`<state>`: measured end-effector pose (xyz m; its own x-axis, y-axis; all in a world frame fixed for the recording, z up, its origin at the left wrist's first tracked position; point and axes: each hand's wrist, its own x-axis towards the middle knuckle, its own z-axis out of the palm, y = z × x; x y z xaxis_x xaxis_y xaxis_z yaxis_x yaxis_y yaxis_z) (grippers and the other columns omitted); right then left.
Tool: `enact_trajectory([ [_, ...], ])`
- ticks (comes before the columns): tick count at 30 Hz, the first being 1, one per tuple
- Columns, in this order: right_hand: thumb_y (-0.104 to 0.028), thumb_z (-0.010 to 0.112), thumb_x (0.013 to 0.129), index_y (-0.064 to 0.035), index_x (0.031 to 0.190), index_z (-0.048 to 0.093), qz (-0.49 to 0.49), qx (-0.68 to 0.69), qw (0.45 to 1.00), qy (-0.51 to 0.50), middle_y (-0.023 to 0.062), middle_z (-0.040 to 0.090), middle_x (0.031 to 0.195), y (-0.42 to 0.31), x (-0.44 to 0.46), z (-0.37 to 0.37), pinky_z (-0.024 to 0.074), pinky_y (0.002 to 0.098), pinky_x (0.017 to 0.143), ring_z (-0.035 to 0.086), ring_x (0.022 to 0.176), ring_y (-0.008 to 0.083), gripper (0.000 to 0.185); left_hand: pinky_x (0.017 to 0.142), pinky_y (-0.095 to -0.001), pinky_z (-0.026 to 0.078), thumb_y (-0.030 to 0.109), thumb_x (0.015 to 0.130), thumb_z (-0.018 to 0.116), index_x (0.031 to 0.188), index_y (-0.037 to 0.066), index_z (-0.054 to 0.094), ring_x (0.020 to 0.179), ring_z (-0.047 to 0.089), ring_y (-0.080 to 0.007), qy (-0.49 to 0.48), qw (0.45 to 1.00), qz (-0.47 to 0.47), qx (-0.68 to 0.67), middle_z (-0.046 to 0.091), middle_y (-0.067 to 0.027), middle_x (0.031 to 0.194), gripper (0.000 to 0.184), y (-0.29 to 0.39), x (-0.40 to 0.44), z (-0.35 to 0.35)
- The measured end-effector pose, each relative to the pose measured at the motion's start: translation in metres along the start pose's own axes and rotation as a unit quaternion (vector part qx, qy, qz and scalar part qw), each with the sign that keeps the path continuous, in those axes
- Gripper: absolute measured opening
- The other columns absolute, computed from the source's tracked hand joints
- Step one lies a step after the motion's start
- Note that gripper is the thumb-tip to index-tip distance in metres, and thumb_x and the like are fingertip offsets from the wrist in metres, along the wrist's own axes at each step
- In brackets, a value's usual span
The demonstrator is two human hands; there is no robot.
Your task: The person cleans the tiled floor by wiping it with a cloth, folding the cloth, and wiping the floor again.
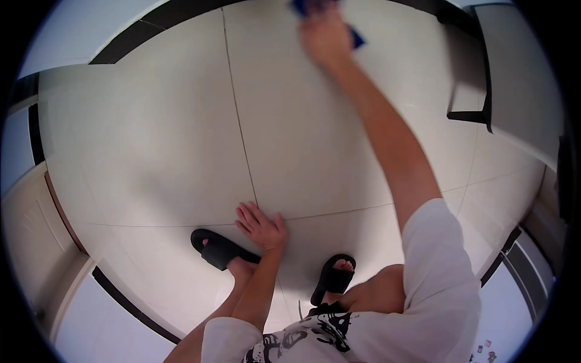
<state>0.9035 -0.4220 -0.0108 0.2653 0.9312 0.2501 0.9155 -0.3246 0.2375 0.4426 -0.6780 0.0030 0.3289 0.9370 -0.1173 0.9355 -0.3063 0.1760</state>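
Note:
My right hand (pixel 325 37) is stretched far forward, pressing a dark blue cloth (pixel 357 40) against the tiled floor (pixel 181 133). Motion blurs that hand, and the fingers partly hide the cloth. Close to my feet, my left hand (pixel 262 228) lies flat on the floor with its fingers apart and nothing in it. It is beside the black slipper (pixel 221 249) on my left foot. A second black slipper (pixel 333 278) is on my right foot.
A grey piece of furniture with a black leg (pixel 469 116) stands at the right. Dark skirting (pixel 142 33) runs along the far wall. To the left is a pale door (pixel 36 224) with its frame. Thin joints cross the floor tiles.

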Motion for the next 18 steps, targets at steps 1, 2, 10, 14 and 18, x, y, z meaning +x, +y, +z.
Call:
enact_trajectory([
  [1, -0.022, 0.051, 0.098, 0.0024, 0.128, 0.067, -0.014, 0.095, 0.994, 0.051, 0.0191, 0.065, 0.138, -0.044, -0.001, -0.025, 0.0437, 0.0486, 0.114, 0.055, 0.132, 0.0377, 0.042, 0.125, -0.0679, 0.015, 0.057, 0.104, 0.041, 0.165, -0.003, 0.029, 0.160, 0.021, -0.0471, -0.001, 1.000, -0.001, -0.001, 0.027, -0.0279, 0.171, 0.087, 0.002, 0.000, -0.002],
  [2, -0.020, 0.053, 0.098, 0.0005, 0.136, 0.064, -0.065, 0.114, 0.991, -0.009, 0.0182, 0.059, 0.148, -0.085, -0.002, -0.046, 0.0426, 0.0472, 0.118, 0.051, 0.141, 0.0378, 0.045, 0.125, -0.0677, 0.015, 0.057, 0.104, 0.042, 0.165, -0.003, 0.029, 0.160, 0.021, -0.0470, 0.001, 1.000, -0.003, -0.004, 0.027, -0.0279, 0.171, 0.086, 0.005, 0.001, -0.002],
  [10, -0.015, 0.049, 0.103, -0.0063, 0.149, 0.057, -0.103, 0.324, 0.941, -0.015, 0.0180, 0.047, 0.162, -0.099, -0.059, -0.066, 0.0315, 0.0466, 0.128, 0.041, 0.153, 0.0335, 0.047, 0.126, -0.0663, 0.014, 0.051, 0.102, 0.043, 0.166, -0.002, 0.028, 0.160, 0.020, -0.0464, -0.024, 1.000, 0.007, -0.009, 0.024, -0.0265, 0.172, 0.084, -0.010, -0.002, -0.001],
  [14, -0.014, 0.047, 0.101, 0.0026, 0.148, 0.053, 0.132, 0.146, 0.980, -0.024, 0.0220, 0.055, 0.152, 0.076, -0.100, -0.017, 0.0313, 0.0475, 0.126, 0.046, 0.146, 0.0375, 0.050, 0.126, -0.0670, 0.013, 0.050, 0.100, 0.046, 0.166, -0.001, 0.028, 0.161, 0.018, -0.0456, -0.015, 1.000, 0.003, -0.022, 0.023, -0.0263, 0.173, 0.085, -0.010, -0.002, 0.001],
  [18, -0.036, 0.048, 0.105, -0.0019, 0.156, 0.046, 0.418, 0.036, 0.907, -0.033, 0.0343, 0.049, 0.152, 0.276, -0.195, 0.048, 0.0369, 0.0549, 0.121, 0.044, 0.142, 0.0517, 0.061, 0.126, -0.0679, 0.012, 0.050, 0.098, 0.049, 0.166, -0.001, 0.028, 0.162, 0.016, -0.0450, -0.036, 0.999, 0.003, -0.011, 0.022, -0.0259, 0.173, 0.087, -0.013, -0.004, 0.006],
])
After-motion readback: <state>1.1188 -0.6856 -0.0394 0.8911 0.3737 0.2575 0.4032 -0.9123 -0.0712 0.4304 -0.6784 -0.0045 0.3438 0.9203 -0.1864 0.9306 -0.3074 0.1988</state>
